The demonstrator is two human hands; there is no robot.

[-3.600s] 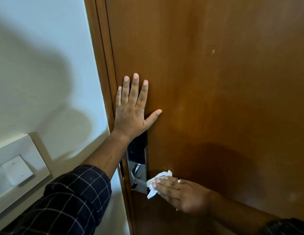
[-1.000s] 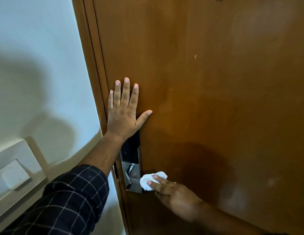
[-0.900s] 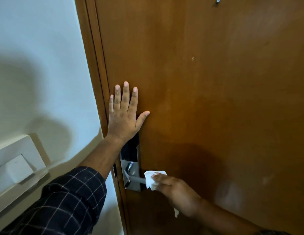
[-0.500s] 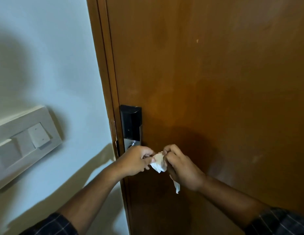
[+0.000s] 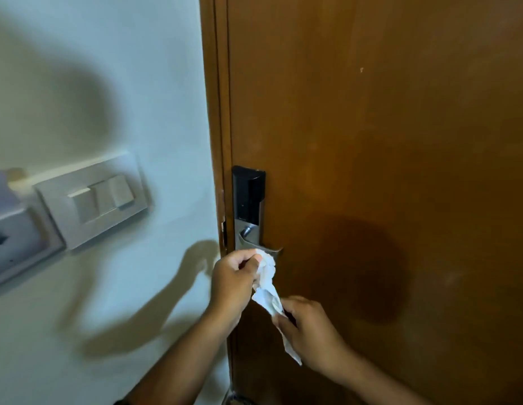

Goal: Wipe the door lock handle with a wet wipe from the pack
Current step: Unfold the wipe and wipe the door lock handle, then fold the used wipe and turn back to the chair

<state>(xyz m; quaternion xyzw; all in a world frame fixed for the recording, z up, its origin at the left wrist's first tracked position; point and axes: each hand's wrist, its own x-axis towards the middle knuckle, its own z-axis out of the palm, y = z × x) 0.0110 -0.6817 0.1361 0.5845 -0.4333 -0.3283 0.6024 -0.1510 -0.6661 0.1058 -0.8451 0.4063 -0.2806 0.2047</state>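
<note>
Both hands grip one wet wipe in front of the door. Left hand: fingers curled shut on the wipe's upper, bunched end, knuckles toward the wall. Right hand: thumb and fingers pinched on the wipe's lower part, at about 4 o'clock from the left hand. The two hands are near each other but apart, joined only by the wipe.

Wipe: white, crumpled, drawn out into a twisted strip running from 11 o'clock down to 5 o'clock. A narrow tail hangs out below the right hand. The bunched top sits just under the lever handle, at roughly 6 o'clock from it; contact with the metal cannot be confirmed.

Handle: silver lever, short stub visible pointing toward 3 o'clock, mounted on a silver plate under the black lock body. Lock sits at the door's left edge, beside the wooden frame. Left hand is at about 7 o'clock from the lever.

Switch plate on the wall, at 9 o'clock from the lock, well apart. Frame is motion-blurred on the left side; hand shadows fall on wall and door.
</note>
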